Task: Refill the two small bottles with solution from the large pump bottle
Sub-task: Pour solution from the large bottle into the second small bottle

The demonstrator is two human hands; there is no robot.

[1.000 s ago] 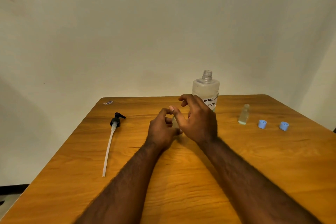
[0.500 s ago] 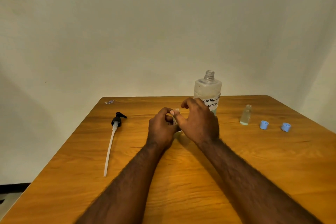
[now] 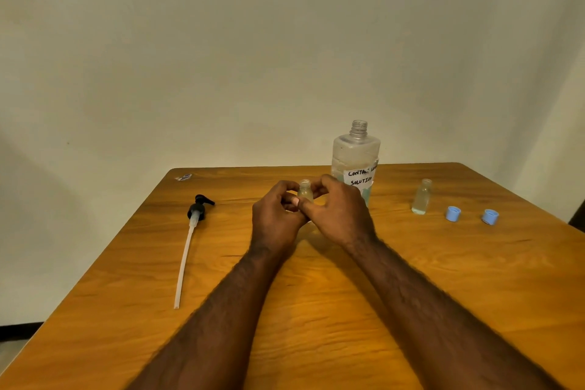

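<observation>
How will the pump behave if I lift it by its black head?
The pump is probably light. Its long thin tube looks bendy, so the free end may droop or swing. Lying flat on the table, it might roll a little if nudged.

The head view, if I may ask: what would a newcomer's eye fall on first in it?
First, the two hands together at mid-table, the left hand and right hand both holding a small uncapped bottle upright. Just behind stands the large bottle, open-necked, its pump lying left of the hands. To the right stand a second small bottle and two blue caps.
</observation>
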